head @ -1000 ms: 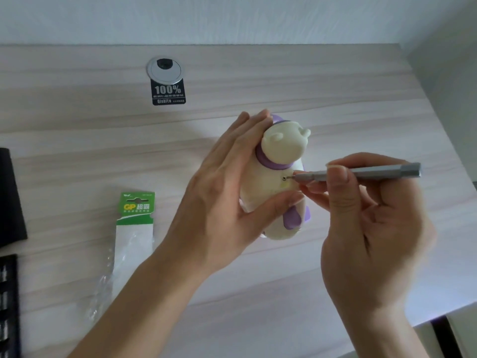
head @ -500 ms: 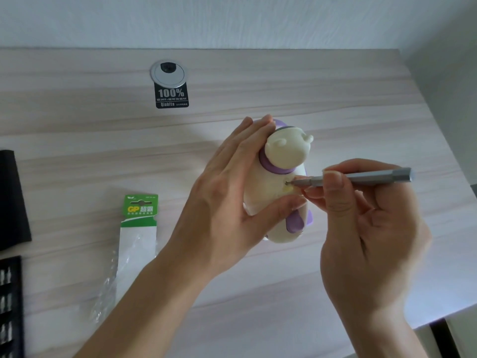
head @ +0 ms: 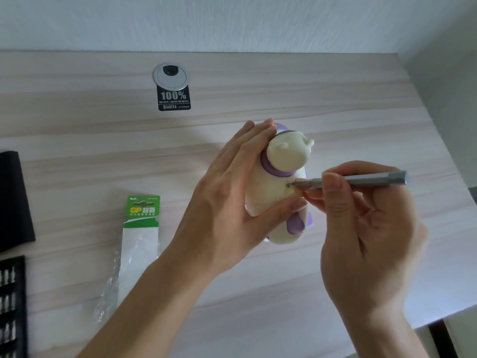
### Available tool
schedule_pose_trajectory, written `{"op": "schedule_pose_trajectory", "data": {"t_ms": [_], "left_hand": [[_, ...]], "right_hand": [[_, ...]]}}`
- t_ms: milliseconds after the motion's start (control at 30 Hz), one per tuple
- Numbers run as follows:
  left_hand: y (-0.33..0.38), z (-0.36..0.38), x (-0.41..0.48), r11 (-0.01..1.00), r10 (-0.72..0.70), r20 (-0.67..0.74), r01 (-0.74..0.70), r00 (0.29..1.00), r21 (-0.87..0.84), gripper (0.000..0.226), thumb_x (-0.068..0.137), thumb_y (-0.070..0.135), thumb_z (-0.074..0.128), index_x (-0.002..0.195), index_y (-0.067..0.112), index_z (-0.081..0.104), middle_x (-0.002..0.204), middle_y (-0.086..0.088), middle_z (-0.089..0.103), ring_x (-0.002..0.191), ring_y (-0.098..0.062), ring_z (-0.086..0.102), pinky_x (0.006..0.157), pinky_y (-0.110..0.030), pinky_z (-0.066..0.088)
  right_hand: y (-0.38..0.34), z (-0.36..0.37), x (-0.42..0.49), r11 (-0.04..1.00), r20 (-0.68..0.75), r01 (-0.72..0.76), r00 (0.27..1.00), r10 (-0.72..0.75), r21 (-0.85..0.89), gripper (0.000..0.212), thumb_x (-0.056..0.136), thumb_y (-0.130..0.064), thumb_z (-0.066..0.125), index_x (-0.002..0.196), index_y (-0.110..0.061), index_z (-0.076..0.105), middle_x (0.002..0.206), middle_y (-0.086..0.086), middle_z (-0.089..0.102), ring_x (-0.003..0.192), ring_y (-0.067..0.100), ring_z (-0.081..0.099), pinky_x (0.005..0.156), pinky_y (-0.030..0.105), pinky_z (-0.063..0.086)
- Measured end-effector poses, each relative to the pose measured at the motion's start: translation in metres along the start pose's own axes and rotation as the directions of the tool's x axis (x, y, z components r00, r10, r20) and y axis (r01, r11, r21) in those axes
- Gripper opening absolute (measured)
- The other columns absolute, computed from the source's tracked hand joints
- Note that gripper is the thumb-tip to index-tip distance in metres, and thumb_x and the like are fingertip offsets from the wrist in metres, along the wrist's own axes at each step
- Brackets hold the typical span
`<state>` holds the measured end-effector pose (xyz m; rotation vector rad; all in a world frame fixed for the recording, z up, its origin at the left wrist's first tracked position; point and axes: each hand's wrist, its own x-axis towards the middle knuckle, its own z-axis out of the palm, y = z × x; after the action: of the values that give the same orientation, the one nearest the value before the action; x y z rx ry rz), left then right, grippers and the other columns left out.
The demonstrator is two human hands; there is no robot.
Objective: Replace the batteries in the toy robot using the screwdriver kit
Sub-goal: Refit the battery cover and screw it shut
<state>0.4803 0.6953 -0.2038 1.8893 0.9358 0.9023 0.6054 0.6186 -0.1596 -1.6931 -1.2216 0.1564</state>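
Observation:
A cream toy robot [head: 278, 174] with purple collar and purple limbs stands on the wooden desk, its back toward me. My left hand [head: 232, 200] grips its body, fingers round the far side and thumb on the near side. My right hand [head: 366, 218] pinches a slim grey screwdriver [head: 361, 181] held nearly level. The tool's tip sits in a small screw on the toy's back. A green-topped GP battery pack [head: 140, 228] lies flat to the left.
At the left edge lie a black tray of screwdriver bits [head: 11, 306] and a black lid or pouch [head: 13, 200]. A round grey cable grommet [head: 171, 76] with a black sticker sits at the back of the desk. The desk edge [head: 426, 324] runs close on the right.
My right hand's fingers have shifted round the screwdriver shaft, with the tip staying in the screw. The toy and my left hand have kept their place on the desk.

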Motion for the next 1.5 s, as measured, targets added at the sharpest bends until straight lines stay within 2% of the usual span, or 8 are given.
{"op": "schedule_pose_trajectory", "data": {"t_ms": [333,600,833,1033,1133,1267,1400,1500], "left_hand": [[0.001,0.002,0.001,1.000,-0.008,-0.002,0.008,1.000,0.012,0.083,0.081,0.049,0.073,0.148,0.009,0.042,0.154,0.003,0.043,0.150,-0.007,0.026,0.118,-0.035,0.035],[0.001,0.001,0.000,1.000,-0.012,-0.003,0.012,1.000,-0.020,0.082,0.081,0.051,0.071,0.148,0.013,0.042,0.154,0.007,0.042,0.149,-0.002,0.024,0.108,-0.043,0.047],[0.011,-0.003,0.002,0.996,-0.082,0.018,0.082,0.996,0.025,0.083,0.078,0.049,0.073,0.149,0.019,0.042,0.155,0.014,0.040,0.148,0.002,0.022,0.119,-0.025,0.029],[0.010,-0.003,0.002,0.997,-0.067,0.024,0.068,0.997,-0.034,0.079,0.079,0.046,0.072,0.147,0.017,0.043,0.154,0.011,0.041,0.149,-0.002,0.023,0.107,-0.044,0.047],[0.007,-0.004,0.002,0.998,-0.056,0.015,0.057,0.998,-0.032,0.079,0.080,0.039,0.079,0.146,0.016,0.044,0.154,0.010,0.041,0.149,-0.002,0.024,0.107,-0.044,0.047],[0.006,-0.005,0.001,0.999,-0.035,0.008,0.035,0.999,-0.002,0.078,0.080,0.036,0.082,0.146,0.016,0.045,0.154,0.009,0.042,0.149,-0.003,0.025,0.116,-0.039,0.037],[0.005,-0.004,0.001,1.000,-0.020,-0.004,0.020,1.000,-0.010,0.077,0.080,0.036,0.082,0.145,0.014,0.046,0.154,0.007,0.043,0.149,-0.006,0.027,0.118,-0.036,0.034],[0.005,-0.004,0.001,1.000,-0.011,-0.012,0.011,1.000,-0.015,0.077,0.080,0.038,0.081,0.144,0.013,0.047,0.153,0.007,0.044,0.148,-0.005,0.028,0.118,-0.034,0.032]], "right_hand": [[-0.001,-0.005,0.007,0.999,0.065,0.025,0.998,-0.022,-0.034,0.011,0.101,-0.038,0.050,0.100,-0.029,0.057,0.082,-0.013,0.070,0.075,0.011,0.073,0.064,0.038,0.060],[-0.006,-0.011,0.015,0.998,0.145,0.062,0.988,-0.056,-0.033,0.008,0.100,-0.026,0.055,0.097,-0.021,0.060,0.082,-0.007,0.071,0.075,0.006,0.072,0.064,0.020,0.058],[-0.021,-0.027,0.032,0.993,0.245,0.063,0.969,-0.036,-0.102,0.005,0.088,-0.017,0.072,0.084,-0.014,0.071,0.082,-0.007,0.068,0.074,0.006,0.070,0.061,0.014,0.054],[-0.036,-0.033,0.039,0.970,0.298,0.064,0.955,0.009,-0.234,0.015,0.080,-0.017,0.078,0.081,-0.022,0.064,0.072,-0.017,0.066,0.070,-0.001,0.068,0.057,0.008,0.051],[-0.038,-0.035,0.042,0.941,0.342,0.131,0.940,-0.018,-0.311,0.018,0.082,-0.017,0.076,0.082,-0.020,0.058,0.070,-0.014,0.065,0.069,0.003,0.068,0.056,0.015,0.052],[-0.039,-0.038,0.045,0.864,0.451,0.300,0.887,-0.097,-0.405,0.010,0.090,-0.019,0.068,0.083,-0.017,0.061,0.068,-0.009,0.061,0.058,0.016,0.061,0.050,0.037,0.051],[-0.043,-0.040,0.049,0.784,0.540,0.408,0.834,-0.113,-0.467,0.011,0.092,-0.018,0.065,0.083,-0.015,0.061,0.064,-0.001,0.057,0.052,0.031,0.054,0.045,0.040,0.047],[-0.045,-0.043,0.053,0.759,0.572,0.421,0.817,-0.080,-0.496,0.020,0.093,-0.032,0.062,0.080,-0.016,0.061,0.061,-0.003,0.058,0.050,0.031,0.055,0.046,0.040,0.048]]}}
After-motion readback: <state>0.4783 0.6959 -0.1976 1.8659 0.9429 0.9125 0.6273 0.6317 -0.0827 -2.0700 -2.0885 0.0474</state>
